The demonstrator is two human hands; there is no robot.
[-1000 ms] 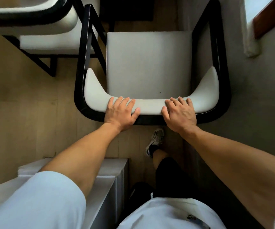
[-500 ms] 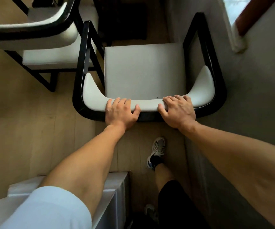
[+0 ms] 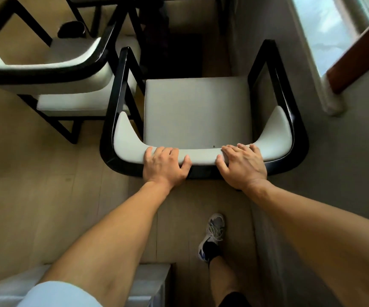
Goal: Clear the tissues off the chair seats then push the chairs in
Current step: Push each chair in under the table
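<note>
Fingers of the left hand (image 3: 164, 165) curl over the padded top of the chair (image 3: 198, 111) backrest, thumb pressed on its rear edge — clamped on the backrest. The right hand (image 3: 242, 166) grips the same rail just to the right, fingers folded over the cushion, thumb splayed behind. The two hands sit near each other, apart, both arms stretched forward. The chair has a black curved frame and a pale seat, bare apart from a tiny dark speck near the back. It stands beside the grey wall (image 3: 345, 173) on the right, its front facing dark table legs (image 3: 135, 25). A second chair (image 3: 53, 72) of the same make stands to the left, close alongside. Below — wooden floor (image 3: 35, 185), one sneaker (image 3: 213, 235), a white cabinet top (image 3: 154, 282).
</note>
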